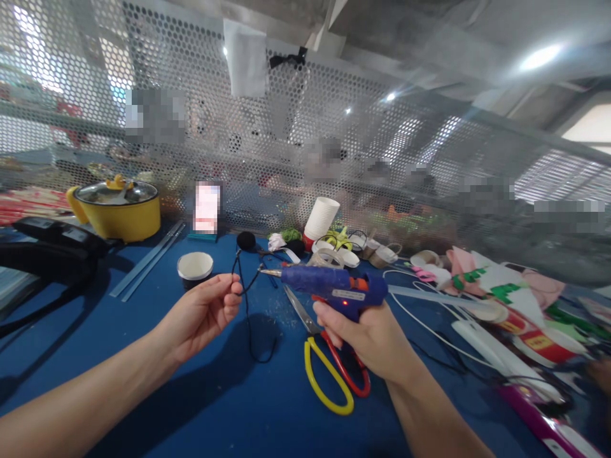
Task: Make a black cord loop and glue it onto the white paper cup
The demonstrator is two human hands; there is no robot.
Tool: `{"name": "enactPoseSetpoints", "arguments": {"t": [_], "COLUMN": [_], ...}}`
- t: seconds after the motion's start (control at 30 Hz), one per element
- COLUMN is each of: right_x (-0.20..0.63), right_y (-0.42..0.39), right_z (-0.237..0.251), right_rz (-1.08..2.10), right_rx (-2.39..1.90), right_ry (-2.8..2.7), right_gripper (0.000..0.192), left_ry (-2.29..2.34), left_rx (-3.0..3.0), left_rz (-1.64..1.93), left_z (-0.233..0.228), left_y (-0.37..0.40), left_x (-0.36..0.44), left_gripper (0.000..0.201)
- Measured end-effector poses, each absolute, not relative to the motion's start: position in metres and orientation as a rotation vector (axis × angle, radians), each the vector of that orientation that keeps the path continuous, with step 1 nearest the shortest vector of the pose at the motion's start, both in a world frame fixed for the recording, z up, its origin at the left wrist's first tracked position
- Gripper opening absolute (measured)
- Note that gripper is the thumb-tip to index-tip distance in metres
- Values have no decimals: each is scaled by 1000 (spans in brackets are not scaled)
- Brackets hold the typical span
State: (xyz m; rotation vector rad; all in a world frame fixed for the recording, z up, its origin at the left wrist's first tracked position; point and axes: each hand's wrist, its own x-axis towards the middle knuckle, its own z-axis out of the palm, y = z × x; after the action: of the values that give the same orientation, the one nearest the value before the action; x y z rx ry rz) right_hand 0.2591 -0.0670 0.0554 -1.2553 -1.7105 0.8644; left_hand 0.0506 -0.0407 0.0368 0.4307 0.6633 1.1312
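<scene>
My right hand (367, 334) grips a blue hot glue gun (317, 283), its red light lit and a clear glue stick (415, 292) in its back end. The metal nozzle points left. In my left hand (205, 312) a thin black cord (247, 318) is pinched between the fingertips, and its loose end hangs down in a curl. The nozzle tip is close to the cord; I cannot tell whether they touch. Below the gun lie scissors (329, 375) with one yellow and one red handle. A paper cup (195, 268) stands left of my left fingers.
A yellow electric pot (121, 213) stands back left, near clear glue sticks (150, 261) and a lit phone (207, 208). Stacked paper cups (322, 219) lean at the back. White cables, a power strip (506, 356) and craft scraps crowd the right. A perforated metal screen (286, 127) borders the table.
</scene>
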Motion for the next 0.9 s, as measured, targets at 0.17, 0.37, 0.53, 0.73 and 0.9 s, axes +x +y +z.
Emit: {"name": "enactPoseSetpoints", "arguments": {"t": [0.17, 0.37, 0.53, 0.73, 0.9], "right_x": [257, 256, 257, 256, 257], "right_y": [-68, -70, -69, -70, -70], "right_z": [54, 56, 55, 54, 55], "right_rz": [845, 789, 743, 740, 727], "right_rx": [-1264, -1262, -1296, -1285, -1287], "right_ry": [-1717, -1682, -1671, -1692, -1726], "right_gripper": [26, 24, 24, 23, 23], "left_ry": [649, 652, 650, 638, 639], "left_rx": [430, 428, 427, 423, 425], "left_rz": [1126, 1127, 1128, 1130, 1128], "left_z": [37, 35, 33, 34, 34], "left_y": [-41, -42, -41, -41, -41], "left_x": [50, 49, 49, 49, 49], "left_gripper": [23, 23, 22, 23, 22]}}
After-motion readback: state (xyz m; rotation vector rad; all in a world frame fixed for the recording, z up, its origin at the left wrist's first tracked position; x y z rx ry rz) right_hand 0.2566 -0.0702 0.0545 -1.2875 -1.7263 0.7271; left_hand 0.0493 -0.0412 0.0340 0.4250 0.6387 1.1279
